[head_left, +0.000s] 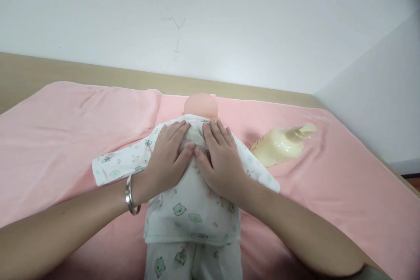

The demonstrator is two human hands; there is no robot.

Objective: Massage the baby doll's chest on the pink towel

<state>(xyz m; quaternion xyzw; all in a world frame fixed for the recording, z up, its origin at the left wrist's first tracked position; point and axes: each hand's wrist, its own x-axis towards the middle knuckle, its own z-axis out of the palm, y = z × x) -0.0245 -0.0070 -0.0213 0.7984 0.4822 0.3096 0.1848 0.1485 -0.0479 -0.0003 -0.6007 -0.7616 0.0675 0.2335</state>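
Note:
A baby doll point(192, 210) in a white long-sleeved top and trousers, printed with green bear faces, lies stretched out on a pink blanket point(108, 109). Its smooth bare head point(201, 105) points away from me, and no facial features show. My left hand point(169, 153) rests flat on the left side of the doll's upper body. On the right side lies my right hand point(223, 157), also flat. Both thumbs almost touch at the middle, and the fingers point toward the head. Neither hand grips anything. The doll's sleeves spread outward beneath my hands and forearms.
A pale yellow pump bottle point(278, 146) lies on its side to the right of the doll, close to its right sleeve. Behind the blanket runs a wooden edge point(131, 72) against a white wall point(249, 30). A silver bangle point(130, 194) circles my left wrist.

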